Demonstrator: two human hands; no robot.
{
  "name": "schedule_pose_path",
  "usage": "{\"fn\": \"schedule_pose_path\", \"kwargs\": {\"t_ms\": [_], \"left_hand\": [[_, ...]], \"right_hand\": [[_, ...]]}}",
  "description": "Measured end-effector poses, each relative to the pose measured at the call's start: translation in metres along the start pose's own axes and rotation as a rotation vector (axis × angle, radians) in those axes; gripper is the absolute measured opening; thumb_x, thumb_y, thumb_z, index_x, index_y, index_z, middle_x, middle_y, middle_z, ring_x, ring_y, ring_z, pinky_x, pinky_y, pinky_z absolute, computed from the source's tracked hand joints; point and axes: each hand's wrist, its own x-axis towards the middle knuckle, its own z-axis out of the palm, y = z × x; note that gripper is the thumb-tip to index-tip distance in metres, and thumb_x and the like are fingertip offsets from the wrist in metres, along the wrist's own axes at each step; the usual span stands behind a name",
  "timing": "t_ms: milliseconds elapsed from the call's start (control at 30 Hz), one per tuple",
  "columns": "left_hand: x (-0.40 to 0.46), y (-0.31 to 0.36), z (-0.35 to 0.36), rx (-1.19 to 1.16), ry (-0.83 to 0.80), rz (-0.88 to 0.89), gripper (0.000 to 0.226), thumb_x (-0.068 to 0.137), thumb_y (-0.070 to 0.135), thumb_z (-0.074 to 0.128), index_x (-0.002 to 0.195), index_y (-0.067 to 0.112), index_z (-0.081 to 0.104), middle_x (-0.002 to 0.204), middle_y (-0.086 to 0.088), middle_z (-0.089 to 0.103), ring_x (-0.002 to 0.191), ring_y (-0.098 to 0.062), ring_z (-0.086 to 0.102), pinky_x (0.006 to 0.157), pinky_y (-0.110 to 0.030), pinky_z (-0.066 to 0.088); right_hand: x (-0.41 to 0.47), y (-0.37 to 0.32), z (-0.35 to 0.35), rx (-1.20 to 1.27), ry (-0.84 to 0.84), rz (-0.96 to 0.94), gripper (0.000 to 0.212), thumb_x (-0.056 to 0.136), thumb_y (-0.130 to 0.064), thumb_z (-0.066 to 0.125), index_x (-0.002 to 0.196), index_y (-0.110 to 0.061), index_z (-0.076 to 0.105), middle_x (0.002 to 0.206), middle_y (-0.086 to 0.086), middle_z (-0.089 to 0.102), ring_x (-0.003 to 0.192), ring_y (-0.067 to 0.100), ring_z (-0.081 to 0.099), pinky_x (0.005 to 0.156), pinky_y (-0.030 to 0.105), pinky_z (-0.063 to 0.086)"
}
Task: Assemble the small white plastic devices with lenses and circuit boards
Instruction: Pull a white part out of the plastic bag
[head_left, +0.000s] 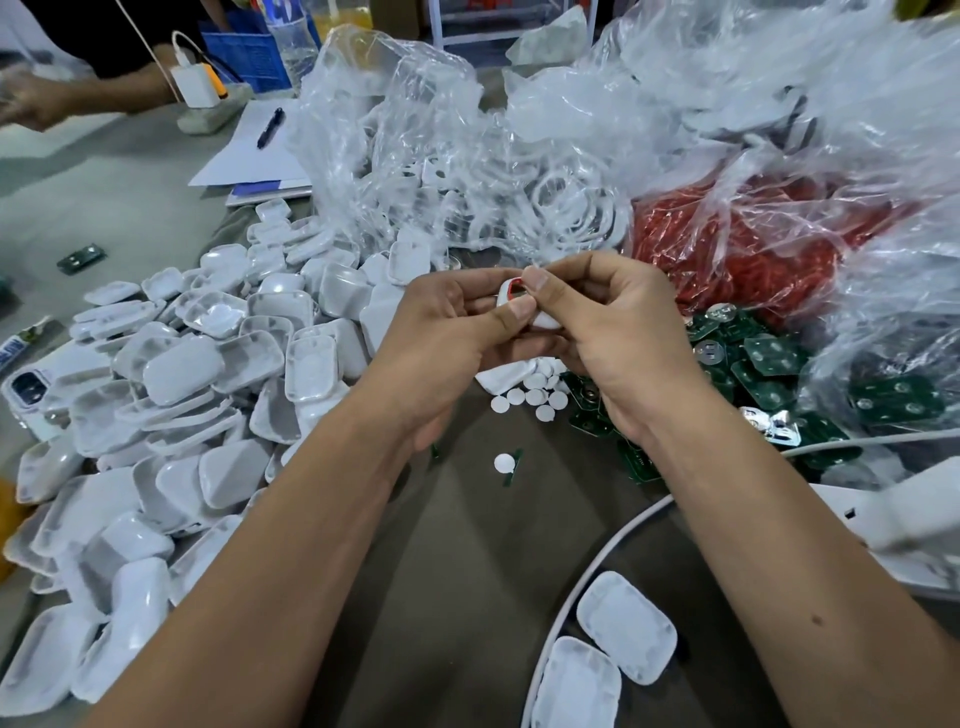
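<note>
Both hands, left hand (457, 332) and right hand (597, 322), are pinching one small white device (524, 306) mid-air over the table (467, 545); I'm guessing the red-edged part inside, barely visible, is risking popping out under thumb pressure.

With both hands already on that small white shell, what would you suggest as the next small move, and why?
Probably press the red part down with the right hand thumb: the left hand holds the small white plastic shell, and red still shows at its rim, seemingly not fully seated.

Small white plastic device (524, 306) with red inside, tilted, pinched between both hands' fingertips
</note>
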Motion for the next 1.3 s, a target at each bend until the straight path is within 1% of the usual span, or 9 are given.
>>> {"fn": "schedule_pose_path", "kwargs": {"t_ms": [167, 333, 500, 600, 767, 867, 1000, 1200, 1300], "left_hand": [[0.001, -0.001, 0.003, -0.021, 0.025, -0.047, 0.024, 0.101, -0.007, 0.053, 0.12, -0.009, 0.067, 0.108, -0.03, 0.073, 0.098, -0.04, 0.074, 0.089, -0.036, 0.061], [0.001, 0.0, 0.004, -0.013, 0.048, -0.072, 0.026, 0.099, -0.012, 0.051, 0.119, -0.008, 0.067, 0.108, -0.031, 0.072, 0.097, -0.04, 0.075, 0.09, -0.037, 0.061], [0.001, 0.0, 0.003, -0.006, 0.073, -0.079, 0.03, 0.098, -0.013, 0.054, 0.126, -0.006, 0.063, 0.107, -0.028, 0.074, 0.095, -0.04, 0.075, 0.09, -0.04, 0.062], [0.002, -0.004, 0.005, 0.016, 0.203, -0.083, 0.029, 0.095, -0.01, 0.063, 0.123, -0.004, 0.06, 0.104, -0.026, 0.074, 0.086, -0.038, 0.077, 0.087, -0.048, 0.063], [0.0, -0.015, 0.018, 0.061, 0.287, -0.023, 0.018, 0.096, 0.0, 0.068, 0.112, 0.001, 0.059, 0.095, -0.021, 0.076, 0.076, -0.031, 0.078, 0.072, -0.05, 0.064], [0.0, -0.017, 0.019, 0.099, 0.301, 0.042, 0.013, 0.095, 0.003, 0.069, 0.107, 0.006, 0.064, 0.087, -0.017, 0.077, 0.075, -0.031, 0.077, 0.07, -0.05, 0.064], [0.001, -0.014, 0.011, 0.191, 0.332, 0.113, 0.02, 0.093, 0.0, 0.07, 0.107, 0.014, 0.072, 0.082, -0.018, 0.075, 0.073, -0.028, 0.077, 0.07, -0.043, 0.064], [0.002, -0.015, 0.013, 0.26, 0.313, 0.163, 0.02, 0.095, 0.0, 0.067, 0.109, 0.013, 0.071, 0.083, -0.012, 0.077, 0.071, -0.027, 0.076, 0.077, -0.053, 0.063], [0.003, -0.017, 0.011, 0.307, 0.293, 0.194, 0.02, 0.094, 0.0, 0.067, 0.105, 0.017, 0.071, 0.083, -0.009, 0.077, 0.074, -0.028, 0.076, 0.077, -0.051, 0.063]], "right_hand": [[0.001, 0.003, 0.0, -0.03, 0.012, -0.019, 0.014, 0.089, -0.018, 0.083, 0.083, -0.014, 0.071, 0.093, 0.024, 0.074, 0.081, 0.03, 0.07, 0.069, 0.042, 0.059], [0.003, 0.006, -0.001, -0.059, 0.014, -0.03, 0.015, 0.086, -0.015, 0.085, 0.088, -0.009, 0.071, 0.095, 0.024, 0.074, 0.092, 0.041, 0.074, 0.071, 0.045, 0.06], [0.002, 0.006, -0.002, -0.051, 0.016, -0.023, 0.015, 0.084, -0.013, 0.086, 0.089, -0.009, 0.072, 0.093, 0.021, 0.074, 0.082, 0.029, 0.074, 0.07, 0.041, 0.063], [0.004, 0.006, -0.002, -0.055, 0.042, -0.025, 0.016, 0.085, -0.013, 0.086, 0.091, -0.007, 0.072, 0.094, 0.02, 0.075, 0.084, 0.033, 0.075, 0.075, 0.047, 0.064], [0.002, 0.005, -0.003, -0.002, 0.037, 0.001, 0.015, 0.086, -0.013, 0.085, 0.093, -0.007, 0.073, 0.095, 0.023, 0.075, 0.079, 0.025, 0.072, 0.063, 0.036, 0.06], [0.003, 0.005, -0.003, -0.033, 0.026, -0.001, 0.006, 0.088, -0.014, 0.083, 0.093, -0.013, 0.078, 0.088, 0.011, 0.078, 0.077, 0.022, 0.073, 0.066, 0.032, 0.059], [0.004, 0.004, -0.006, -0.068, -0.022, -0.016, 0.006, 0.092, -0.018, 0.079, 0.087, -0.021, 0.079, 0.078, -0.005, 0.076, 0.064, 0.001, 0.064, 0.055, 0.013, 0.046], [0.003, 0.005, -0.005, -0.135, -0.017, -0.048, 0.007, 0.095, -0.02, 0.076, 0.088, -0.019, 0.076, 0.067, -0.011, 0.068, 0.052, -0.002, 0.053, 0.051, 0.012, 0.039], [0.001, 0.005, -0.004, -0.102, 0.002, -0.049, 0.009, 0.094, -0.018, 0.077, 0.085, -0.018, 0.074, 0.068, -0.01, 0.068, 0.053, -0.001, 0.052, 0.051, 0.012, 0.039]]}}
